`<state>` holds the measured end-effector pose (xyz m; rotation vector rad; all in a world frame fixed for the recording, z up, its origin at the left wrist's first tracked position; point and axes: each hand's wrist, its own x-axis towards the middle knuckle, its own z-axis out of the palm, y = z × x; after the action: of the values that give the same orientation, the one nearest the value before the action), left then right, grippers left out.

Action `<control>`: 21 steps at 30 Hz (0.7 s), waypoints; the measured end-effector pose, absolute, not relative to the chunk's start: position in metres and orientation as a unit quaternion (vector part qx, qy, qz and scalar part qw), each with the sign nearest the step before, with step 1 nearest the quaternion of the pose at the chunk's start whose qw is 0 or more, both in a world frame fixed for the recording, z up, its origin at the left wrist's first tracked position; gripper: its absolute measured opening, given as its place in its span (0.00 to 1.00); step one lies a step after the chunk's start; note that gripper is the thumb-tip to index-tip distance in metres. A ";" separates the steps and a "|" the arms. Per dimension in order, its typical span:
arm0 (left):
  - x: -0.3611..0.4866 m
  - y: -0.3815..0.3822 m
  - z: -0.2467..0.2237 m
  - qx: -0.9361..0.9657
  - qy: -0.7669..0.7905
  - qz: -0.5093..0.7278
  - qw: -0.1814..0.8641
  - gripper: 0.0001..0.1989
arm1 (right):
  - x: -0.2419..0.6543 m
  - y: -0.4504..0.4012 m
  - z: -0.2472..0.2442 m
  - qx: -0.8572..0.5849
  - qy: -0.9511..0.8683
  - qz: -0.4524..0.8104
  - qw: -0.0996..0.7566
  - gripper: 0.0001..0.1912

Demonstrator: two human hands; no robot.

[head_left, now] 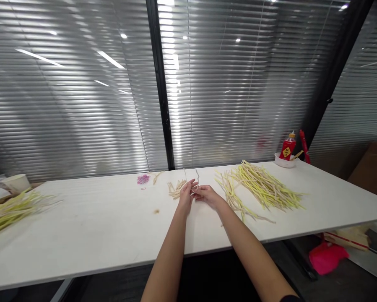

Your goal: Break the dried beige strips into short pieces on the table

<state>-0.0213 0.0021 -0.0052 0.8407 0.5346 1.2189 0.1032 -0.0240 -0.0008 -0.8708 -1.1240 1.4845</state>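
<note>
My left hand [187,195] and my right hand [206,195] meet above the middle of the white table [106,226]. Between their bent fingertips they pinch a thin pale strand [197,175], whose greyish ends stick up past the fingers. How the strand is bent between them is hidden by the fingers. Just left of my left hand lies a small heap of short beige pieces [175,191]. Right of my right hand, long yellow and beige strands [234,197] lie loosely, beside a thick pile of similar yellow strands [266,186].
Small pink-purple rings [143,179] lie heaped at the back. A red bottle [288,147] stands in a white bowl [285,162] at the back right. Another yellow bundle [12,209] and a pale cup [16,183] are at the left. Window blinds rise behind.
</note>
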 end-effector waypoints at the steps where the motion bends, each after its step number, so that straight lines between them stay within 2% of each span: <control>1: -0.021 0.002 -0.005 0.369 0.237 0.553 0.709 0.21 | 0.103 -0.024 -0.001 -0.365 -0.466 0.619 0.516 0.14; 13: -0.023 0.005 0.001 0.319 0.203 0.602 0.704 0.15 | 0.098 -0.017 -0.007 -0.435 -0.459 0.560 0.535 0.17; 21: -0.026 0.003 0.002 0.296 0.207 0.604 0.710 0.14 | 0.100 -0.022 0.003 -0.395 -0.413 0.570 0.591 0.16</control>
<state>-0.0263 0.0032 0.0019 0.6577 0.4582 1.3403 0.1003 -0.0220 0.0026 -0.9186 -0.9603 1.3266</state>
